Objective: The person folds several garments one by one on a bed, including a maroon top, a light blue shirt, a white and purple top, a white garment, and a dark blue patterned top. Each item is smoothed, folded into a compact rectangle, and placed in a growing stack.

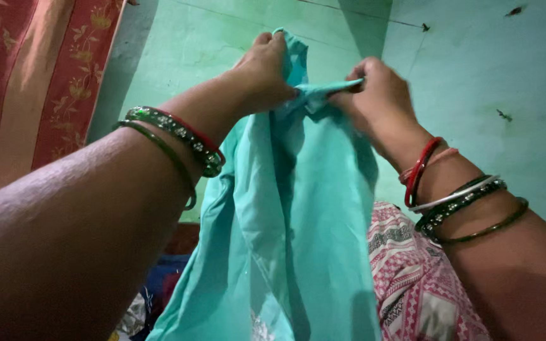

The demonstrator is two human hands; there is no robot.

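Right now a turquoise garment (285, 240) hangs in mid-air in front of the person, held up at its top edge against a pale green wall (475, 76), its length falling straight down between the two forearms. The left hand (263, 72) is closed over the upper hem, fingers curled across the fold and pressing the cloth against the palm. The right hand (374, 91) pinches a narrow strip of the same edge between thumb and fingertips, pulling it sideways so the strip runs taut between the two hands.

That narrow pinch looks like the weak point: only a little fabric sits in it, and the cloth appears thin and smooth, so a firmer tug could draw it out and let that side drop. Since nearly all the weight hangs from the top edge, losing either hold would likely send the garment down onto the pink patterned cloth (412, 284) just below, or into the darker heap of fabrics (159, 284) at lower left. The bangles (178, 136) on the left wrist lie touching the hanging cloth and might snag it; those on the right wrist (456, 199) sit clear. A red floral curtain (39, 82) hangs well apart, at far left.
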